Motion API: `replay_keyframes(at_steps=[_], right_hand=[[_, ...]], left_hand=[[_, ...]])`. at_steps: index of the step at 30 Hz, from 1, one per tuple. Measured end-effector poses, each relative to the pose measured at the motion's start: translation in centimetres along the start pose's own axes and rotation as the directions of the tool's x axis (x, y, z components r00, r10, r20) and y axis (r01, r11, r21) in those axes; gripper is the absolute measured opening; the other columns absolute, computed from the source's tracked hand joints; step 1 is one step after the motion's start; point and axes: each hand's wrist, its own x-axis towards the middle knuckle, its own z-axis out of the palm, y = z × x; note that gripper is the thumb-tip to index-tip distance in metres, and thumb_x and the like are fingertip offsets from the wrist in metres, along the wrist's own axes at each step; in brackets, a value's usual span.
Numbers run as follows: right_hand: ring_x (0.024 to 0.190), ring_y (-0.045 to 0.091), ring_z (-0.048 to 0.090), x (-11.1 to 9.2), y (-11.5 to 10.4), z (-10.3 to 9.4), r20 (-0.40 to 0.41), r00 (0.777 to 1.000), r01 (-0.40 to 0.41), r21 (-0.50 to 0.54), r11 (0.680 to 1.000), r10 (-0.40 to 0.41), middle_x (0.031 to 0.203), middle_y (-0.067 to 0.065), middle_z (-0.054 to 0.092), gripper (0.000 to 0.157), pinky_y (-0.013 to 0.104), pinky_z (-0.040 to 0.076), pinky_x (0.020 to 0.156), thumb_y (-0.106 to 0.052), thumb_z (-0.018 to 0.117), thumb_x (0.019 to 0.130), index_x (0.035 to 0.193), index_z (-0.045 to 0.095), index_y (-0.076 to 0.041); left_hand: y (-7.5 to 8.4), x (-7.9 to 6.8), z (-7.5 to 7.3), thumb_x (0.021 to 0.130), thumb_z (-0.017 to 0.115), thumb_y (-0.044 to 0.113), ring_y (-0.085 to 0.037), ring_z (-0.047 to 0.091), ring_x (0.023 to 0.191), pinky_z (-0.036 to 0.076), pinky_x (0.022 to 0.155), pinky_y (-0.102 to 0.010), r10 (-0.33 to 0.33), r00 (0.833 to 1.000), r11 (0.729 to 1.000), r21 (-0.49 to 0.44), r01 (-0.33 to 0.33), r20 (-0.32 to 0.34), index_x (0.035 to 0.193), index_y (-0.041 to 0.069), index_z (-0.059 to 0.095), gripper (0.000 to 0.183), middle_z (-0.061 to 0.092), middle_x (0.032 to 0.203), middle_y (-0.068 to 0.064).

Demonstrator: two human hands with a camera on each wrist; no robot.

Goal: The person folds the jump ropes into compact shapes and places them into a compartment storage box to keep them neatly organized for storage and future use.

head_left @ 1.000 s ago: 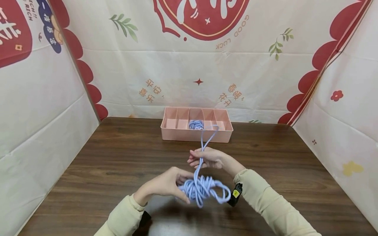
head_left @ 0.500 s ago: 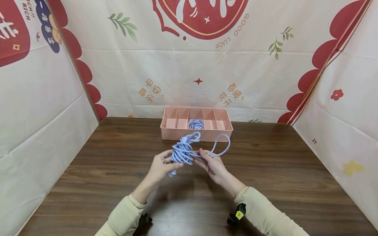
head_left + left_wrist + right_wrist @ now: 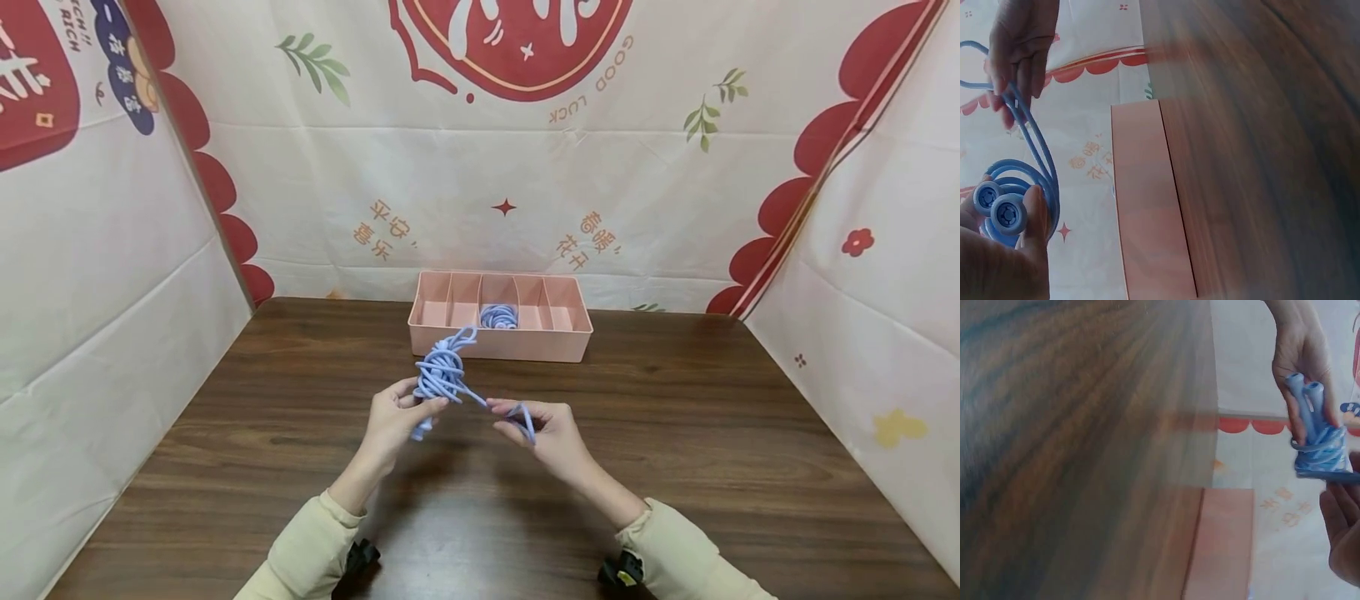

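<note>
A blue jump rope [image 3: 441, 371], wound into a bundle, is held up above the table by my left hand [image 3: 388, 425]. Two handle ends [image 3: 1009, 214] with round dark sockets show between thumb and fingers in the left wrist view; from the right wrist view the handles [image 3: 1313, 394] lie side by side along the palm. A doubled strand runs from the bundle to my right hand [image 3: 555, 437], which pinches it. Past those fingers a short loop [image 3: 529, 423] droops over the right hand.
At the back of the wooden table [image 3: 300, 433] stands a pink divided box [image 3: 498, 343], just beyond the hands. Another coil of blue rope [image 3: 498, 316] lies in its middle compartment. Printed cloth walls [image 3: 480, 167] enclose the back and both sides.
The bundle has risen from near the table's front and shifted left in my left hand. My right hand has swung the strand over and drawn it out to the right; its free loop has shortened.
</note>
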Motion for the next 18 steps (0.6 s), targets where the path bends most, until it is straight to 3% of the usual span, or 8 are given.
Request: replay_keyframes(at_steps=[3,9,12,18], right_hand=[[0.091,0.015,0.064,0.1,-0.8,-0.4,0.119,0.988,0.102,-0.056,0.993,-0.095,0.096,0.023,0.065,0.023,0.029,0.052,0.071,0.013,0.069,0.069,0.092,0.066,0.008],[0.083,0.014,0.065,0.7,-2.6,-1.0,0.351,0.915,0.247,-0.101,0.964,-0.198,0.094,0.012,0.068,0.031,0.027,0.053,0.066,0.004,0.073,0.07,0.1,0.066,0.004],[0.076,0.011,0.064,0.9,-3.1,-0.8,0.406,0.887,0.289,-0.116,0.95,-0.22,0.091,0.013,0.069,0.031,0.023,0.052,0.061,0.005,0.072,0.07,0.1,0.065,0.006],[0.086,0.011,0.064,1.2,-3.5,-0.3,0.437,0.879,0.281,-0.153,0.947,-0.19,0.095,0.01,0.068,0.038,0.027,0.052,0.071,-0.002,0.075,0.07,0.105,0.062,0.004]], left_hand=[[0.0,-0.1,0.2,0.075,0.07,0.002,-0.011,0.059,0.056,0.047,0.05,-0.023,-0.013,1.0,1.0,0.022,0.013,0.009,0.112,-0.007,0.055,0.041,0.066,0.072,-0.005],[0.0,-0.5,0.7,0.074,0.07,0.002,-0.009,0.057,0.053,0.044,0.047,-0.022,0.006,1.0,0.999,0.047,-0.008,0.03,0.112,-0.007,0.055,0.042,0.067,0.076,-0.009],[0.0,-0.7,0.8,0.074,0.071,0.001,-0.008,0.056,0.053,0.042,0.046,-0.021,0.024,0.999,0.997,0.072,-0.027,0.036,0.113,-0.007,0.055,0.044,0.068,0.082,-0.014],[-0.1,-0.8,0.9,0.073,0.071,0.003,-0.01,0.062,0.066,0.047,0.052,-0.021,0.081,0.996,0.978,0.188,-0.086,0.034,0.117,-0.01,0.052,0.05,0.066,0.092,-0.023]])
